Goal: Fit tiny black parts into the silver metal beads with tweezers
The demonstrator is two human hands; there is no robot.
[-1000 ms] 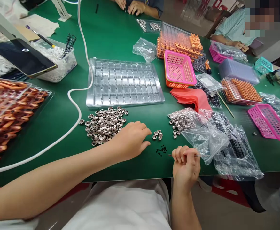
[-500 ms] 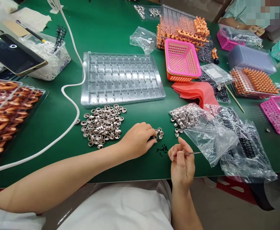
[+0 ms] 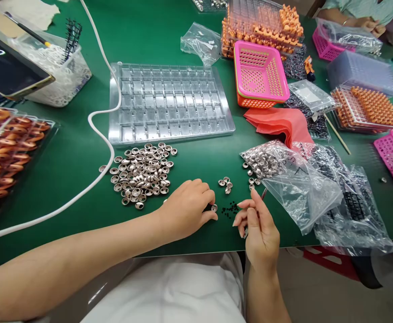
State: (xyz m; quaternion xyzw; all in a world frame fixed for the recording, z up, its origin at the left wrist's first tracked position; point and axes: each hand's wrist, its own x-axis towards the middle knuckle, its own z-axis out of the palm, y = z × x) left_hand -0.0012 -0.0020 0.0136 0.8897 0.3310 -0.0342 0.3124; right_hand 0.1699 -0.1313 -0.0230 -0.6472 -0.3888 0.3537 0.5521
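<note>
Right hand [image 3: 259, 229] sits at the table's [image 3: 82, 166] near edge, fingers loosely curled round a thin pin [image 3: 263, 194] that points away from the body. Left hand [image 3: 186, 206] lies palm down, fingertips pinching one cup [image 3: 214, 207] against the mat, just beside the black bits [image 3: 231, 209]. Beyond, four loose cups [image 3: 225, 183], then the big pile [image 3: 142, 172], the bag [image 3: 284, 175], the clear tray [image 3: 169, 103]. No writing readable anywhere.

No readable text, label, brand or number anywhere; print on plastic bags [image 3: 309, 96] too blurred.
</note>
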